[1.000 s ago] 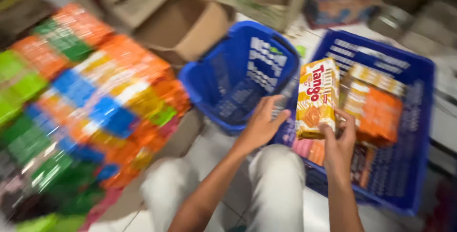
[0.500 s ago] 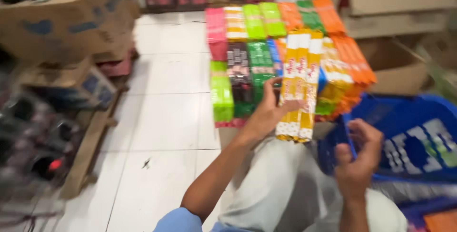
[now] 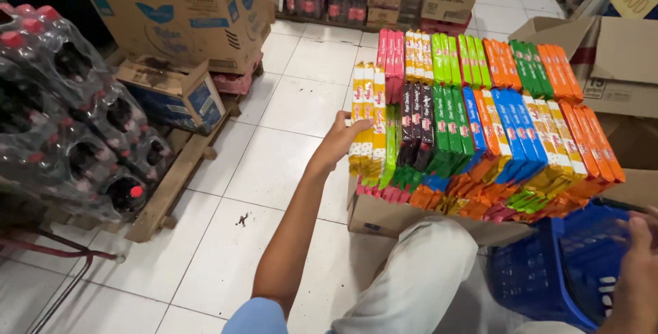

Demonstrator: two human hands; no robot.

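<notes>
- Floor (image 3: 288,108) of pale tiles fills the middle of the view; a wooden pallet (image 3: 175,183) lies on its left side with cartons (image 3: 171,12) on it and shrink-wrapped bottles (image 3: 75,128) beside them.
- Display of wafer packs (image 3: 480,121) stands on a low cardboard box (image 3: 384,219) in front of the person's knee (image 3: 425,272). The packs stand in rows by colour: yellow, pink, dark, green, blue, orange. The rows look nearly full, so I judge that most of the stocking is done here.
- Basket (image 3: 541,279), blue plastic, sits at the lower right, just beside the knee. What is left inside it I cannot tell, because its inside is hidden at this angle.
- Yellow packs (image 3: 367,125) form the left end column of the display. This is the thing in work now, and it is already in the row, upright, touching the green packs next to it.
- Left hand (image 3: 343,138) is stretched out with fingers bent around the left edge of the yellow packs, and it presses them toward the row. It seems to be a last push or straightening, not a fresh placing.
- Right hand (image 3: 637,272) is at the far rim of the basket, fingers curled on it. Only a part of this hand shows, so whether it really grips the rim or just rests on it, I cannot tell.
</notes>
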